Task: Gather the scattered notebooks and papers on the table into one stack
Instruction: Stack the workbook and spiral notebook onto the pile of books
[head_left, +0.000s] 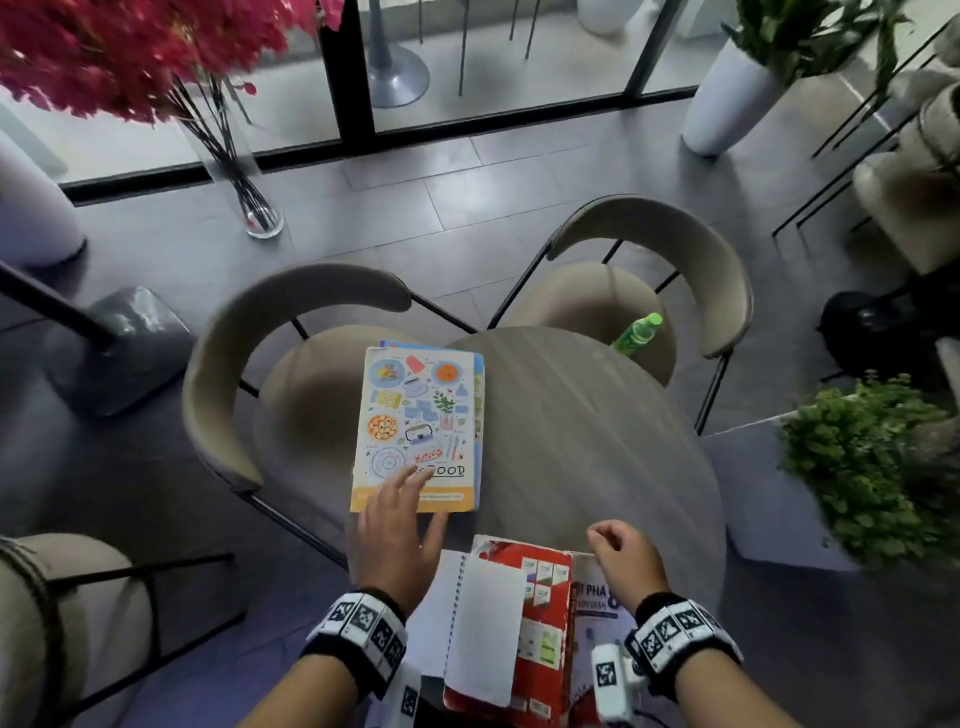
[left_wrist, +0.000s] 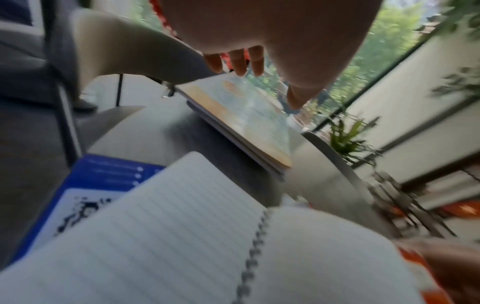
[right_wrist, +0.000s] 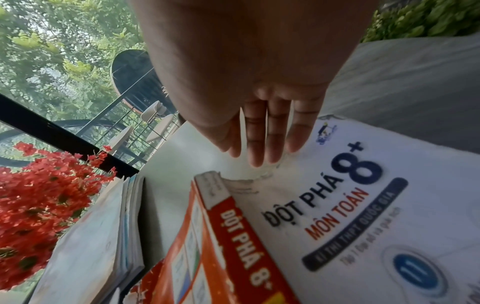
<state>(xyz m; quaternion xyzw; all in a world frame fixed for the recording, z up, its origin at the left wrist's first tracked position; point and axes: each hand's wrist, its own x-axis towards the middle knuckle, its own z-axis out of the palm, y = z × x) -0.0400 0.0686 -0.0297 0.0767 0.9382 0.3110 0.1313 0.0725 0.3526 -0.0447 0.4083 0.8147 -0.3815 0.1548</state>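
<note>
Round grey wood-grain counter (head_left: 587, 441) is carrying two groups. Small pile topped by the thin food-illustrated notebook (head_left: 418, 428) is lying at the far left edge; the torn red-and-white maths workbook (head_left: 540, 623) and open spiral-bound lined notebook (head_left: 441, 618) are lying nearest. Left hand (head_left: 397, 535) is reaching, fingers spread, tips over the pile's near edge. Right hand (head_left: 626, 564) is hovering over the workbook, loosely curled in the head view, holding nothing. Judgement: covers light, floppy, slippery; grip by spine. Right wrist view alone is showing the pile's layered edges.

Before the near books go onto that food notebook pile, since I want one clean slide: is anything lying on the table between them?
Nothing visible does. Only bare table lies between the food notebook and the red book; the green bottle stands far off.
</note>
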